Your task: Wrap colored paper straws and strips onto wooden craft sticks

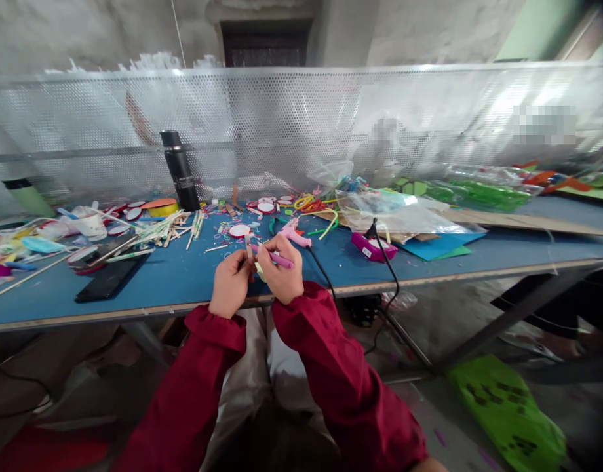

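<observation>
My right hand (286, 272) is closed around a purple pen (280, 260), its tip end turned toward my left hand. My left hand (230, 282) pinches a small flat pale stick (249, 246) upright between thumb and fingers. Both hands almost meet over the table's front edge. Just beyond them lies a pink glue gun (297, 235), its black cord running down off the table. A round white disc with a red rim (239, 231) rests behind my left hand. A small pale yellow piece (261, 271) shows between my hands, partly hidden.
On the blue table (193, 282) stands a black bottle (180, 172). To the left are a black phone (112, 278) and a heap of sticks (164, 226). At right lie a magenta box (373, 248), plastic bags and blue sheets (442, 244). A perforated metal screen (291, 124) closes the back.
</observation>
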`<state>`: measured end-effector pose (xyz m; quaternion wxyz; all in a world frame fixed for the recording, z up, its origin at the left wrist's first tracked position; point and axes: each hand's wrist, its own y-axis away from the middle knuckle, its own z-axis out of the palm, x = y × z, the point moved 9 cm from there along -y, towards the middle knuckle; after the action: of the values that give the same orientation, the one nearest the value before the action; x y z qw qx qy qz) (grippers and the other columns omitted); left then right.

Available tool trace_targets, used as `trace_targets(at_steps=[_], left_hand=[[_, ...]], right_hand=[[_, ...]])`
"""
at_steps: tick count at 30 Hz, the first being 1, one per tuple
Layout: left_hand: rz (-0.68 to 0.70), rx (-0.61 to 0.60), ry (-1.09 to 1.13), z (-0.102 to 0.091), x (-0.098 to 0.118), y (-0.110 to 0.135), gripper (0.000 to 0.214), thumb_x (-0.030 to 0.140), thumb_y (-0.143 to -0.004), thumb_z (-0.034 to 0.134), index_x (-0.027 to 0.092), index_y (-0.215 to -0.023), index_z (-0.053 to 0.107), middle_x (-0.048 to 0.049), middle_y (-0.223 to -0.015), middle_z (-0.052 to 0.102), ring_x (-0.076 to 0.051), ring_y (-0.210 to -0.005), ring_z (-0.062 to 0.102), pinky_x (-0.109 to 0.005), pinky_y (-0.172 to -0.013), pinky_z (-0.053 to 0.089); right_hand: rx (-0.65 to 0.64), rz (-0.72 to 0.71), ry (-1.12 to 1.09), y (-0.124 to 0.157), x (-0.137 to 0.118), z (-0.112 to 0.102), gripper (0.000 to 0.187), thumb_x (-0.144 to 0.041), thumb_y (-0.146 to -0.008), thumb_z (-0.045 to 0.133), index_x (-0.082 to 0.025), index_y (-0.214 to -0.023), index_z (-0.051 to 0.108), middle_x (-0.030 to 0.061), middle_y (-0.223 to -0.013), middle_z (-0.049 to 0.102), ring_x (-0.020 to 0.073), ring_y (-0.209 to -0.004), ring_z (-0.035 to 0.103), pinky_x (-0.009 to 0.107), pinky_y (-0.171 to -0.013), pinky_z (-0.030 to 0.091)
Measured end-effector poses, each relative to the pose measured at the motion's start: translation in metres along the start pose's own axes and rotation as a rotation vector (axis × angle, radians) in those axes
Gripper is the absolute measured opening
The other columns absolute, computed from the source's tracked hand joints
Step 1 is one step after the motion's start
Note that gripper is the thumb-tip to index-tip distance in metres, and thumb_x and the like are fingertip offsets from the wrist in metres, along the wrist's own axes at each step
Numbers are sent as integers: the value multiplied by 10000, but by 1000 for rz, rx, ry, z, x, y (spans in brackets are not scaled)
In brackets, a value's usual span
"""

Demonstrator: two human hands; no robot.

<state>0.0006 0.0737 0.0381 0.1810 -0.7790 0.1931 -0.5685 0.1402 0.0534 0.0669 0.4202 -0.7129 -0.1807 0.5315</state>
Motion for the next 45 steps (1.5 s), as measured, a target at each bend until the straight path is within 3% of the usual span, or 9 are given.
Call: trace_targets(at_steps=[45], left_hand=[[3,15,-51,0,-1,-1,232,312,-936,545,197,-744,604,32,-579,540,-141,-567,508,-254,-572,357]], right_hand=[[36,-7,-13,1,-1,-3,188,-263,-901,595,-235,-725,536,-17,-710,628,166,-705,585,306,-688,457]])
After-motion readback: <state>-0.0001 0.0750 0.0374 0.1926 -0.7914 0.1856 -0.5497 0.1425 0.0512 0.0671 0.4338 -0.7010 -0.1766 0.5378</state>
